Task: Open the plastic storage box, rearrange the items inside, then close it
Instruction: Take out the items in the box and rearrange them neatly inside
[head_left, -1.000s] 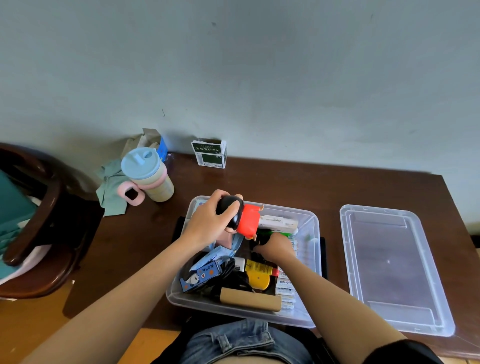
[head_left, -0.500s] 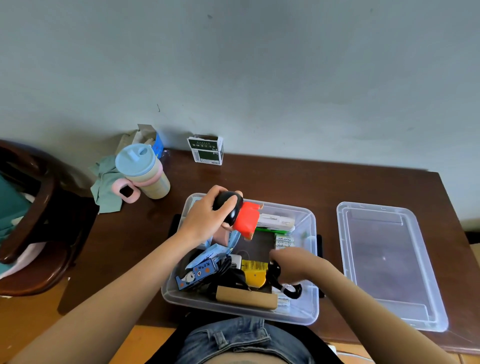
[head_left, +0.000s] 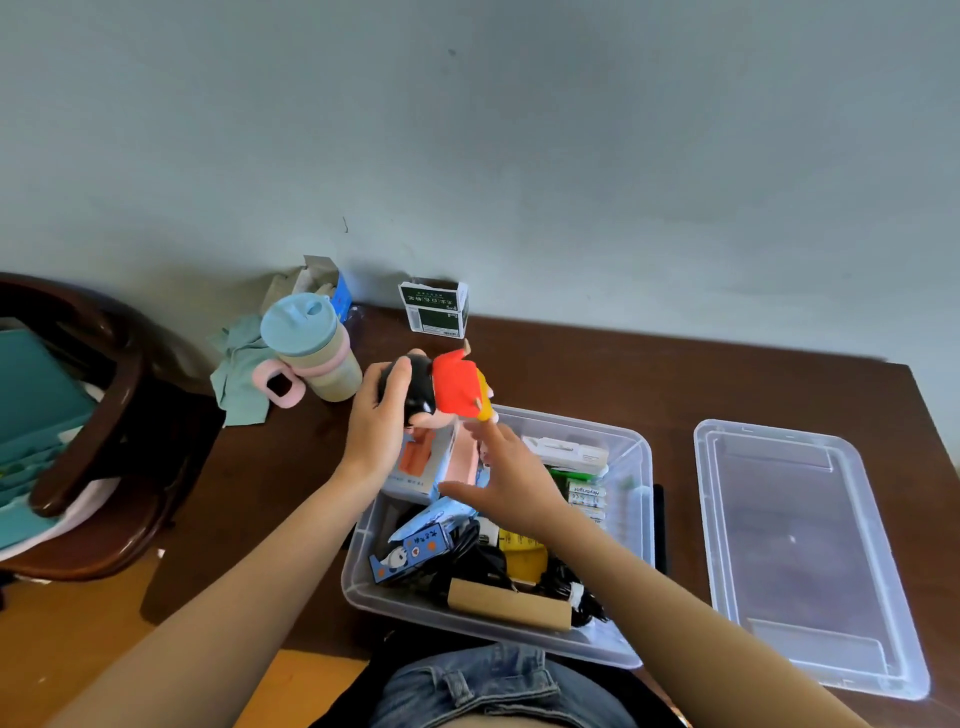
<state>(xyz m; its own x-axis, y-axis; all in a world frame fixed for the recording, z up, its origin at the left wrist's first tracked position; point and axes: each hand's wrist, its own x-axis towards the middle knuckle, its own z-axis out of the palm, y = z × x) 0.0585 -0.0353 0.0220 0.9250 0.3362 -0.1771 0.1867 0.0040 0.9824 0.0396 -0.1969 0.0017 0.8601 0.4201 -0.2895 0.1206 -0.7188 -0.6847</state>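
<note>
The dark desk is occupied by the open storage box, with its lid laid beside it on the right. A toy figure is gripped above the box's far-left corner by the left hand. The right hand is held open, fingers extended beneath the figure.

Box labels too small — chair cropped.
</note>
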